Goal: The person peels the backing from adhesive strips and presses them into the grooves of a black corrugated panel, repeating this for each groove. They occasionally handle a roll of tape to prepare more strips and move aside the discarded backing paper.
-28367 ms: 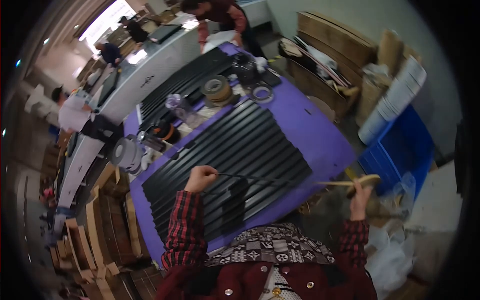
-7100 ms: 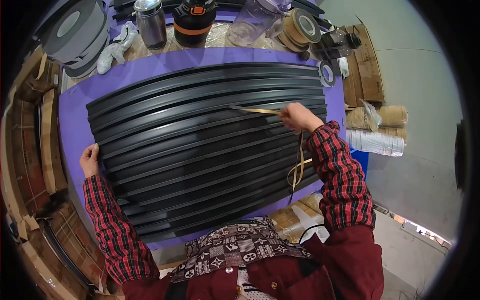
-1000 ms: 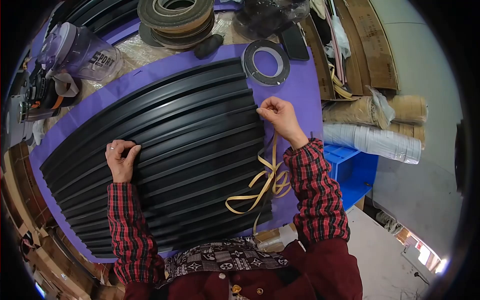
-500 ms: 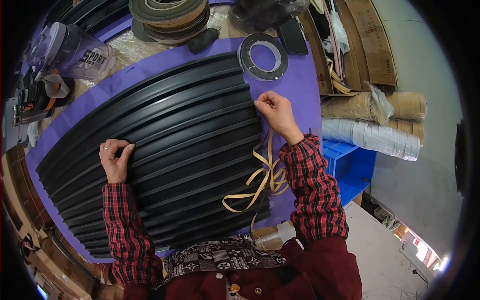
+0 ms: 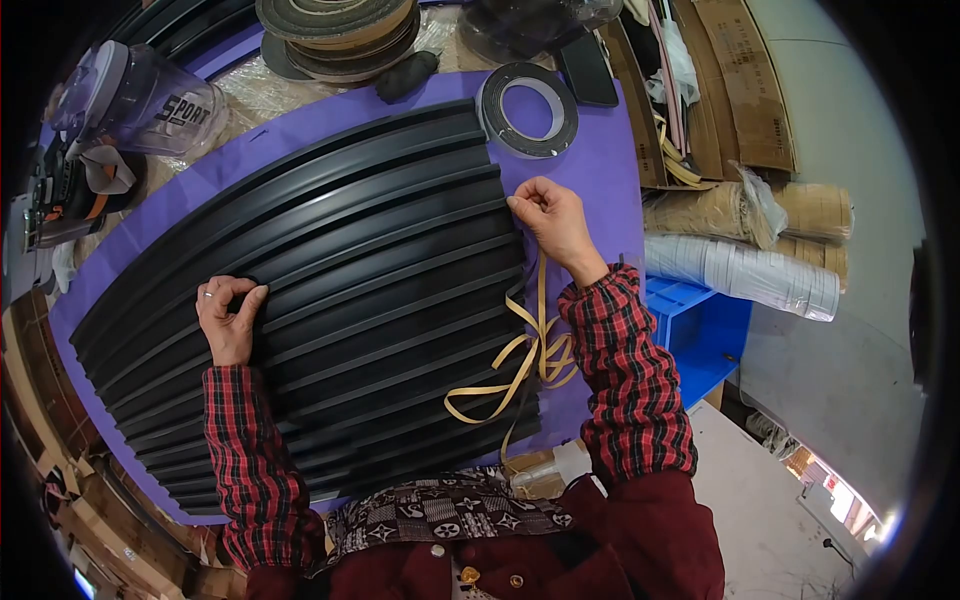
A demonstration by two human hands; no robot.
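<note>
Long black ribbed strips point(image 5: 370, 270) lie side by side on a purple board. My left hand point(image 5: 230, 315) rests over the middle strips, thumb and forefinger pinched together; whatever lies between them is hidden. At the right ends of the strips, my right hand point(image 5: 550, 220) is also closed in a pinch, its fingertips touching a strip's end. What it grips is too small to make out. A narrow yellow ribbon point(image 5: 541, 345) runs down from beneath my right wrist and lies in loose loops over the strip ends. A roll of black tape point(image 5: 562, 100) lies just above my right hand.
The purple board point(image 5: 610, 170) reaches beyond the strips. Stacked tape rolls point(image 5: 335, 50), a dark phone point(image 5: 587, 72) and a plastic bottle point(image 5: 150, 105) stand along the back. Wrapped rolls point(image 5: 750, 270), a blue crate point(image 5: 695, 340) and cardboard point(image 5: 740, 80) are on the right.
</note>
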